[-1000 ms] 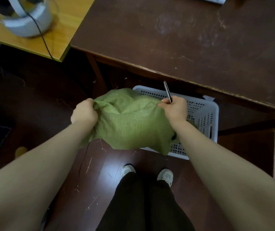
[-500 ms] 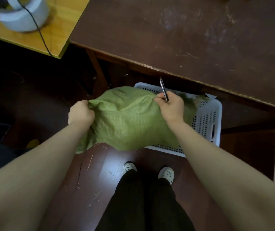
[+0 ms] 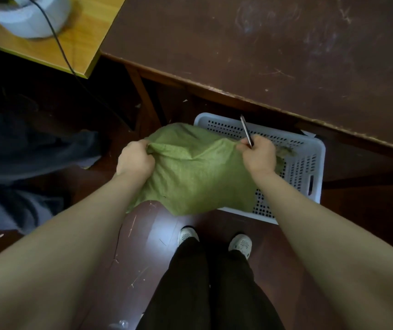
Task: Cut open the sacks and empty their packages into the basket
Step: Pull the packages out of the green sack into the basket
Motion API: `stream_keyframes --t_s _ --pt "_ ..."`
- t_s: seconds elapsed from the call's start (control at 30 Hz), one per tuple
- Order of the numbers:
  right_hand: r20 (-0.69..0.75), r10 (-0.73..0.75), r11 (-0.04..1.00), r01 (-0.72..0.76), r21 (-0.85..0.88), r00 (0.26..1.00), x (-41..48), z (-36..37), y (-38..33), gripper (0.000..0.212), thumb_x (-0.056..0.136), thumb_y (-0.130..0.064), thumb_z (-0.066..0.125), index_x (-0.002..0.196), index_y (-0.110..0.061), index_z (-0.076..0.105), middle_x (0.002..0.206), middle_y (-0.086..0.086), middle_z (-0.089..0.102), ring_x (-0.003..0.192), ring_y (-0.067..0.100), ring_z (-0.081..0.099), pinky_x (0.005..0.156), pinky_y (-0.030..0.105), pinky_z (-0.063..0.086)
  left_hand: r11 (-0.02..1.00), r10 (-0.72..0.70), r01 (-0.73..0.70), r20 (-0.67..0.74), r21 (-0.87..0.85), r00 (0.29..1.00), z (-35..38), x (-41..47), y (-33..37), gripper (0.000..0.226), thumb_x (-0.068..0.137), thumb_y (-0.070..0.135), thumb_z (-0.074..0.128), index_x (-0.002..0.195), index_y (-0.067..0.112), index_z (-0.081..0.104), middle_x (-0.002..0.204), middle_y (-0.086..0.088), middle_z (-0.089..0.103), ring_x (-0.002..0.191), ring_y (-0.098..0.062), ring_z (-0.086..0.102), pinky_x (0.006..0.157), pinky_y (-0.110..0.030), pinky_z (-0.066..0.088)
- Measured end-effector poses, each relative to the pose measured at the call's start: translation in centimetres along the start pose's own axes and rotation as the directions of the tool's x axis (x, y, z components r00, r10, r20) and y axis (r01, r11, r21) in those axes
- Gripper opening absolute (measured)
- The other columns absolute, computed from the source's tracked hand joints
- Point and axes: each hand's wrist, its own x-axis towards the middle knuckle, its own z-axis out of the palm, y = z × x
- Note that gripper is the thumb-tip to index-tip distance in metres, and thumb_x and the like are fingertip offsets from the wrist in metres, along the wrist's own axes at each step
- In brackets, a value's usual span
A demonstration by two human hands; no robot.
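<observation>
A green woven sack (image 3: 195, 172) hangs bunched over the left part of a white perforated basket (image 3: 309, 167) that stands on the floor under the table edge. My left hand (image 3: 134, 160) grips the sack's left corner. My right hand (image 3: 258, 156) grips the sack's right corner together with a thin dark knife (image 3: 246, 133), whose blade points up and away. The sack hides what lies in the basket beneath it; only a frayed green edge shows to the right of my right hand.
A dark brown table (image 3: 285, 55) overhangs the basket's far side. A yellow tabletop (image 3: 81, 41) at upper left carries a white device (image 3: 31, 15) with a black cable. Dark cloth (image 3: 24, 163) lies on the floor at left. My shoes (image 3: 214, 239) stand just before the basket.
Both hands have shifted the sack slightly leftward and pulled it up, uncovering more of the basket's far rim. Dark cloth has come into view at left.
</observation>
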Motion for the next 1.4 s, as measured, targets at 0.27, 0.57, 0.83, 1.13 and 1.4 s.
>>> stream_keyframes --t_s 0.27,0.57,0.83,1.13,1.4 --pt "0.036 0.033 0.999 -0.033 -0.006 0.999 0.2 -0.5 2.2 0.005 0.088 -0.019 0.062 0.084 -0.019 0.06 0.081 0.003 0.062 0.074 0.023 0.058 0.066 0.031 0.046 0.999 -0.045 0.047 0.103 -0.018 0.994 0.6 -0.4 0.3 0.017 0.084 0.012 0.052 0.092 0.009 0.066 0.091 -0.014 0.063 0.087 -0.035 0.06 0.066 -0.034 0.046" --pt "0.208 -0.02 0.997 0.034 -0.067 0.978 -0.8 0.3 0.8 0.03 0.087 -0.001 0.056 0.11 -0.015 0.069 0.104 0.007 0.068 0.091 0.025 0.061 0.08 0.033 0.05 0.995 0.065 -0.056 0.105 -0.086 0.992 0.7 -0.6 3.0 0.015 0.081 0.018 0.071 0.094 0.01 0.073 0.095 -0.008 0.068 0.093 -0.024 0.063 0.075 -0.03 0.049" --pt "0.345 -0.095 0.986 0.041 0.16 0.934 -1.7 4.8 -2.5 0.015 0.083 -0.018 0.071 0.096 -0.009 0.07 0.092 0.008 0.07 0.091 0.027 0.066 0.09 0.043 0.051 0.963 0.082 0.003 0.301 -0.271 0.95 0.9 -1.6 4.4 0.021 0.08 0.026 0.074 0.089 0.007 0.071 0.078 -0.004 0.065 0.077 -0.02 0.063 0.071 -0.026 0.051" --pt "0.227 0.104 0.91 -0.184 0.37 0.968 -2.1 4.5 0.3 0.018 0.088 -0.019 0.064 0.074 -0.009 0.057 0.07 0.012 0.051 0.064 0.022 0.048 0.061 0.032 0.041 0.547 -0.594 0.753 0.464 -0.365 0.657 4.1 0.0 -3.9 0.049 0.089 0.057 0.048 0.112 0.013 0.051 0.112 -0.008 0.056 0.102 -0.031 0.058 0.081 -0.04 0.051" --pt "0.128 0.151 0.908 -0.188 0.373 0.98 -1.4 3.5 1.3 0.006 0.089 -0.016 0.064 0.092 -0.012 0.066 0.078 0.003 0.062 0.08 0.021 0.059 0.078 0.032 0.05 0.563 -0.6 0.671 0.319 -0.484 0.734 5.2 -0.1 -4.5 0.037 0.089 0.011 0.06 0.122 -0.005 0.053 0.121 -0.02 0.06 0.108 -0.033 0.06 0.081 -0.034 0.049"
